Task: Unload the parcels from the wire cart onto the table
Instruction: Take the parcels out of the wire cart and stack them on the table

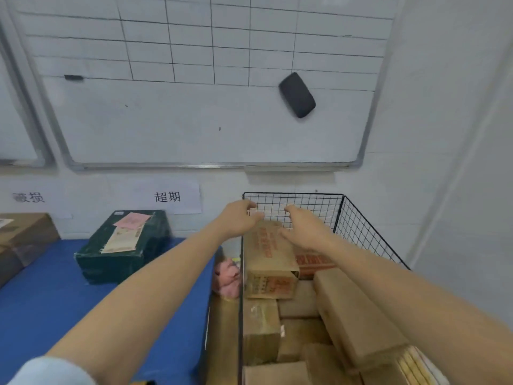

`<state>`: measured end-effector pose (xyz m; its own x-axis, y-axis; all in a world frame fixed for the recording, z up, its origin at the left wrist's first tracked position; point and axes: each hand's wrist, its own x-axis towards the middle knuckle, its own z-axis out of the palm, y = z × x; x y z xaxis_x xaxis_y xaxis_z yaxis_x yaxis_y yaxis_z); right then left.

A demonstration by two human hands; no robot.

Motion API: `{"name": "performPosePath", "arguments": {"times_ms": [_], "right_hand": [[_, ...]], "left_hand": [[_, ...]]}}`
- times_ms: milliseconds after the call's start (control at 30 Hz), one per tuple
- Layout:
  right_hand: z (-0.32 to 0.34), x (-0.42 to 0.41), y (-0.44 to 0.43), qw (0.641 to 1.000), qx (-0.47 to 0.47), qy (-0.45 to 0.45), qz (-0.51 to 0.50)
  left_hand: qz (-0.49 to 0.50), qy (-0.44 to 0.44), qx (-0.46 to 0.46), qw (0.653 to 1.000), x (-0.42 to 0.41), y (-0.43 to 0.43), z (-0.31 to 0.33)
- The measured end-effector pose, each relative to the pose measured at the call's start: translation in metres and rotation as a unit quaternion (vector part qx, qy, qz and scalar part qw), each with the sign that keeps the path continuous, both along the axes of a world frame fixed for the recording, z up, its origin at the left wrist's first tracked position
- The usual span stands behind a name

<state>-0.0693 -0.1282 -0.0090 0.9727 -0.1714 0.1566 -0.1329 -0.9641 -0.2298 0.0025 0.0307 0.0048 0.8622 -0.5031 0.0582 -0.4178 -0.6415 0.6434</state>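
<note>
In the wire cart [291, 193] at 1 o'clock, the left hand [240, 218] and right hand [306, 230] hover with fingers spread apart, holding nothing, either side of the red-printed parcel [268, 257] at the far end. Its long axis runs 12 to 6, printed end toward the person — so better to press in on both long sides, lift clear of the rim, then swing to the blue desk [55, 301] at 9 o'clock.
</note>
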Motion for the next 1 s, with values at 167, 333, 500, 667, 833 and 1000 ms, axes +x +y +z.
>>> {"name": "performPosePath", "arguments": {"times_ms": [167, 333, 500, 667, 833, 1000], "right_hand": [[-0.018, -0.016, -0.056, 0.998, 0.018, 0.057, -0.003], [-0.044, -0.015, -0.072, 0.995, 0.039, 0.088, 0.018], [-0.069, -0.001, -0.067, 0.989, 0.049, 0.132, 0.049], [-0.099, 0.016, -0.059, 0.983, 0.064, 0.169, 0.033], [-0.118, 0.030, -0.050, 0.968, 0.182, 0.172, -0.014], [-0.106, 0.028, -0.070, 0.965, 0.209, 0.159, -0.017]], "left_hand": [[0.009, 0.050, 0.077, 0.996, -0.023, -0.066, -0.029], [0.020, 0.070, 0.182, 0.981, -0.027, -0.088, -0.062], [0.019, 0.136, 0.235, 0.962, -0.007, -0.086, -0.092], [0.054, 0.174, 0.245, 0.952, -0.002, -0.082, -0.086], [0.059, 0.230, 0.182, 0.954, 0.015, -0.086, -0.093], [0.094, 0.301, 0.068, 0.947, 0.012, -0.090, -0.069]]}}
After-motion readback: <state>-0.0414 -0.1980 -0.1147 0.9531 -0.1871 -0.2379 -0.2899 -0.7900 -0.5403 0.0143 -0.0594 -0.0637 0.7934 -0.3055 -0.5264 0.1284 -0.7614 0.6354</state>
